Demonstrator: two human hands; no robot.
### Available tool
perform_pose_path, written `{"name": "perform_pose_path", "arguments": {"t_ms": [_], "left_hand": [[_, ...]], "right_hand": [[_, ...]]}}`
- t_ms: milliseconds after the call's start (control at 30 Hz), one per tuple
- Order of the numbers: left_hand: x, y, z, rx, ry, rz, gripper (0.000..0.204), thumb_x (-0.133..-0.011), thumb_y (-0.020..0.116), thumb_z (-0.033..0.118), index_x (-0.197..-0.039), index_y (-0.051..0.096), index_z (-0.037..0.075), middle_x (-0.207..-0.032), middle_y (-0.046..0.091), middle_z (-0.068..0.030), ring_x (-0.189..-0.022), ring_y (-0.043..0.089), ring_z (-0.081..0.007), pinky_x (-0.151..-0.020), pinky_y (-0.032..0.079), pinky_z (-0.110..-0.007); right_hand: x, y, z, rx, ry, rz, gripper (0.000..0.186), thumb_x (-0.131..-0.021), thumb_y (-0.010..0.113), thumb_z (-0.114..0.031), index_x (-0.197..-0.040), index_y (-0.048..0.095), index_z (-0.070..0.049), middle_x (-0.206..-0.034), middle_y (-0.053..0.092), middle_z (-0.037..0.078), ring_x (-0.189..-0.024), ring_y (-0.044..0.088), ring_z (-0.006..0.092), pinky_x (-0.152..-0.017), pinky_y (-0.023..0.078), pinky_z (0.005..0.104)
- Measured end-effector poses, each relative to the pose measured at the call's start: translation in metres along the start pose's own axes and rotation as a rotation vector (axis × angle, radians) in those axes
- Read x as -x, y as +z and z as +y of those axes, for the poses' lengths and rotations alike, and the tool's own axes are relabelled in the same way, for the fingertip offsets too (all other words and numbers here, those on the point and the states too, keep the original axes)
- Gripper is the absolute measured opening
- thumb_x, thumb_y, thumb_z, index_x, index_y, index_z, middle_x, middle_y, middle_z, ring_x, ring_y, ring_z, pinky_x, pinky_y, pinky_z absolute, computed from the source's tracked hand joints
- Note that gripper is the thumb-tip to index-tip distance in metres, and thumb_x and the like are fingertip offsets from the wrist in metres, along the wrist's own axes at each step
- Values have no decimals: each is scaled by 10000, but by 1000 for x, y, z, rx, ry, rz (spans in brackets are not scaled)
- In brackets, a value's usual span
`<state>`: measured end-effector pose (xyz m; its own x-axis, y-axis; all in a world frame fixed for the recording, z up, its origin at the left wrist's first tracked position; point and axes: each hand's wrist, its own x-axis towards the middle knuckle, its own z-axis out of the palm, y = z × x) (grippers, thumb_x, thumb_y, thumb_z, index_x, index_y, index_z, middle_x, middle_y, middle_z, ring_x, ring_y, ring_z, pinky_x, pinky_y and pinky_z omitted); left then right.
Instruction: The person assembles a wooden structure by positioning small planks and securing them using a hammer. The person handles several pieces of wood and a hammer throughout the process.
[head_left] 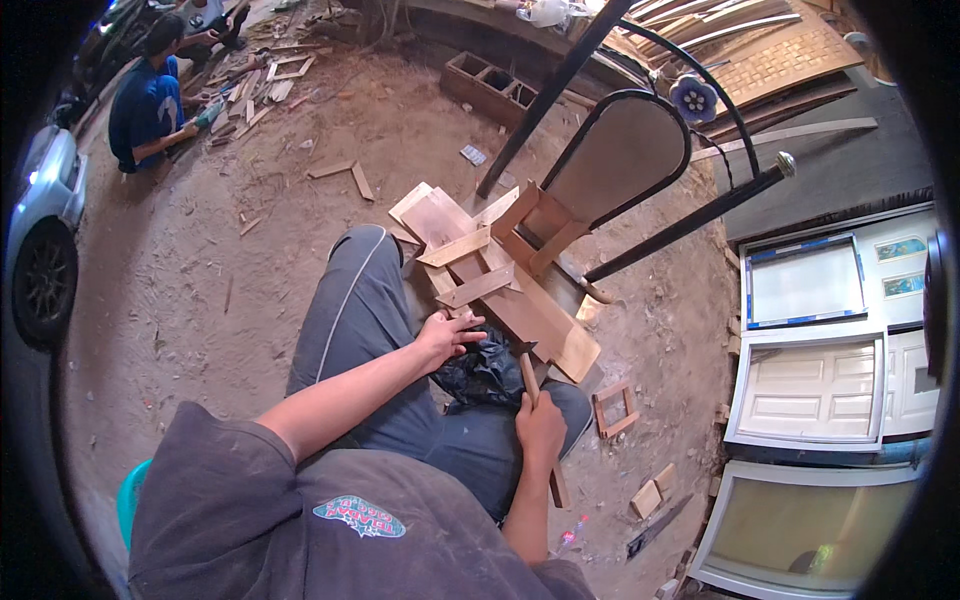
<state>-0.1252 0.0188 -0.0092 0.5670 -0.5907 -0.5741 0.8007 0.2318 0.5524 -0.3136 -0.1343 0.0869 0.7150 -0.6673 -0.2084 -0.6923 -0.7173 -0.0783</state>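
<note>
Bare dirt floor [200, 290], packed, littered w/ wood offcuts. Open yard workshop; car [45, 240] at far left edge, white door panels [815, 385] stacked along right. Second person [150, 105] sat well apart at upper left among scraps.

Left hand [448, 335] curled, fingers closed loosely at edge of black plastic bag [485, 370] on lap; whether it pinched anything, can't tell. Right hand [540, 430] clenched round wooden handle of hammer [530, 375], head pointing up, just beside the bag.

Ahead of knees: wood planks [500, 290] lying crossed on the ground, touching a small wooden frame [545, 235]. Black metal chair back [625, 150] and black poles [690, 220] leaned over them, crowding front-right. Small square frame [613, 408] near right foot. Most open room lay left, btw. leg and car.
</note>
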Motion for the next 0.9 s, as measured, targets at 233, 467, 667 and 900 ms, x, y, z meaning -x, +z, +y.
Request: {"name": "perform_pose_path", "arguments": {"t_ms": [233, 467, 667, 900], "left_hand": [[-15, -2, -2, -14, -72, 27, 376, -1052, 627, 357, -1252, 552, 48, -1241, 737, -128, -928, 752, -174, -482, 418, -207], [-25, 5, -3, -227, -131, -115, 494, -1091, 519, 427, -1375, 492, 24, -1229, 742, -134, -892, 757, -175, -503, 431, -229], [-8, -2, 3, -219, -105, 106, 566, -1080, 520, 465, -1371, 450, -16, -1041, 762, -169, -669, 715, -164, -404, 397, -238], [-8, -6, 11, -384, 8, 157, 442, -1073, 563, 401, -1276, 530, 10, -908, 726, -99, -571, 638, -107, -410, 381, -219]], "right_hand": [[0, -3, -3, -11, 1, -22, 356, -1020, 581, -391, -938, 633, -49, -839, 728, 249, -829, 725, 452, -749, 571, 552], [-2, -1, -2, -12, 25, -33, 348, -1013, 591, -383, -934, 628, -46, -837, 725, 246, -839, 720, 457, -761, 566, 556], [-5, 1, -1, -5, 3, -11, 330, -1010, 597, -366, -930, 626, -47, -808, 728, 234, -800, 727, 441, -730, 573, 546], [-9, -3, -6, -38, 20, -41, 322, -1008, 598, -351, -932, 621, -38, -818, 723, 249, -818, 722, 455, -742, 567, 555]]}}
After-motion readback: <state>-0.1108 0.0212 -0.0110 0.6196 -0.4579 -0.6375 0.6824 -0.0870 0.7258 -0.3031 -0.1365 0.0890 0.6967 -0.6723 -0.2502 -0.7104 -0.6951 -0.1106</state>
